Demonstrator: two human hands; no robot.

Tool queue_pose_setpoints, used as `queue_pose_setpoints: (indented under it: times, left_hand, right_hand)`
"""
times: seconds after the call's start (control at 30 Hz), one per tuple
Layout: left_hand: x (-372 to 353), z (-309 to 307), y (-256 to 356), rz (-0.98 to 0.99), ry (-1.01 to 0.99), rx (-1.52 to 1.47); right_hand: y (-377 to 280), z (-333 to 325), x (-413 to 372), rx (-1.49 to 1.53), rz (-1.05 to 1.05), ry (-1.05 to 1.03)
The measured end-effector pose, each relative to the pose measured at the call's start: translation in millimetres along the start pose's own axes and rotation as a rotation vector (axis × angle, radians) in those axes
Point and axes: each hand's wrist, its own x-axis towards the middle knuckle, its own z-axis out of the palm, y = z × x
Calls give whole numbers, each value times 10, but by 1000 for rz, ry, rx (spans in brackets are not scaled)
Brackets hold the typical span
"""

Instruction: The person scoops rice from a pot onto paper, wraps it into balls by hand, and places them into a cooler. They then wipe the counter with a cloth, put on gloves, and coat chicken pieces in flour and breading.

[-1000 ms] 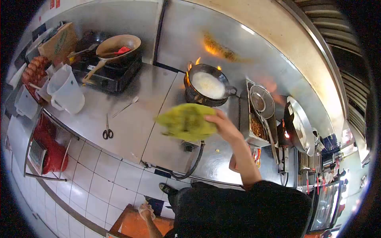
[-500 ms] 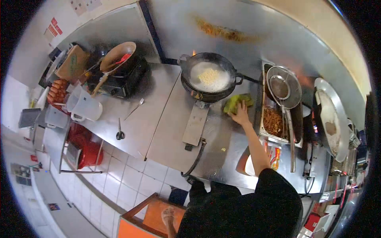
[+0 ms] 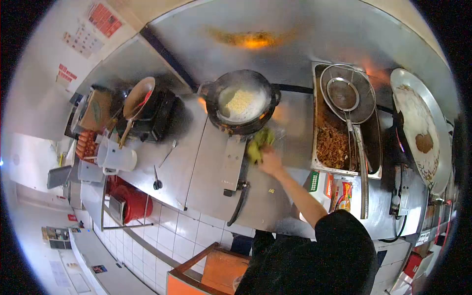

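Observation:
My right hand (image 3: 270, 160) is closed on a yellow-green cloth (image 3: 260, 143), pressed to the steel counter (image 3: 290, 189) just below the wok. The dark wok (image 3: 242, 129) sits on its burner and holds white, foamy liquid with pale yellow pieces (image 3: 240, 101) in the middle. A burner control arm (image 3: 233, 164) stands out from under the wok, left of the cloth. Of my left hand (image 3: 238, 282), only a small blurred part shows at the bottom, beside my dark shirt and over the orange chair; its fingers cannot be made out.
To the right are a tray (image 3: 321, 171) of browned food with strainers (image 3: 348, 93) on it, a sauce packet (image 3: 343, 196) and a large pan (image 3: 437, 132). Leftward lie scissors (image 3: 157, 184), a fork (image 3: 168, 152), a plastic jug (image 3: 116, 156) and a second pan (image 3: 139, 97).
My right hand and the cloth have moved left, from beside the wok to below it. My left hand has mostly dropped out of sight. The whole view has shifted and turned.

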Motion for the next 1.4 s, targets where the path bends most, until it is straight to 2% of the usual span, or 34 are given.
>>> queue_pose_setpoints:
  times: [0.03, 0.1, 0.13, 0.2, 0.27, 0.33, 0.4, 0.47, 0.57, 0.6, 0.63, 0.7, 0.83, 0.87, 0.93, 1.0, 1.07, 1.13, 1.2, 1.23, 1.3, 1.33, 1.37, 1.4]
  left_hand:
    - [56, 8, 44, -1, -8, 4]
    - [214, -3, 163, -1, -17, 13]
    - [283, -4, 228, -7, -16, 10]
    - [414, -12, 348, -18, -7, -5]
    - [505, -34, 439, -33, 0, -17]
    - [564, -51, 505, -44, 11, -34]
    - [583, -65, 528, -58, 34, -50]
    - [556, -119, 517, -73, 62, -62]
    - [440, -194, 472, -108, 99, -84]
    - [408, -195, 446, -117, 114, -94]
    - [390, -185, 434, -126, 130, -103]
    - [310, -186, 372, -141, 150, -109]
    - [90, -53, 190, -102, 139, -70]
    - [52, 6, 154, -82, 133, -53]
    - [25, 128, 98, -43, 120, -14]
    - [45, 216, 78, 10, 115, -13]
    - [64, 263, 78, 106, 124, -73]
    - [145, 197, 55, 168, 136, -118]
    - [417, 38, -19, 533, 51, 1432]
    - [500, 19, 90, 531, 63, 1435]
    - [640, 43, 440, -19, -137, 702]
    - [601, 81, 628, -24, -137, 701]
    - [474, 121, 914, 63, -257, -82]
    - [359, 137, 1046, 140, -347, -867]
  right_hand:
    - [-102, -42, -177, -1, -41, -61]
    - [-244, -339, -379, 132, 47, -197]
    - [-257, -432, -408, 137, 34, -183]
    - [-117, -571, -447, 191, 318, 85]
    - [117, -783, -255, 389, 448, 273]
    - [218, -980, -3, 357, 574, 478]
    - [220, -1174, 345, 445, 559, 748]
    - [136, -1271, 680, 549, 456, 1062]
    - [988, -325, 1511, 422, 321, 947]
    - [822, -562, 1375, 561, 431, 572]
    - [1187, -178, 1494, -88, 160, 486]
    - [995, -318, 1377, -287, 101, 271]
    - [951, 82, 1006, -94, 62, 289]
    - [710, 4, 769, -59, 108, 287]
    - [223, -247, 422, -7, 82, 145]
    - [1, -54, 163, 81, -7, -15]
    - [-200, -8, 6, 142, -234, -21]
    - [-267, -53, -129, 185, -228, -87]
    - [-298, -69, -133, 230, -231, -138]
    - [-233, -53, -91, 160, -278, -115]
    - [-184, 27, 41, 91, -329, -96]
    - [-176, 67, 176, 10, -361, -4]
    - [-159, 142, 287, -69, -386, 83]
    - [-120, 278, 404, -98, -348, -27]
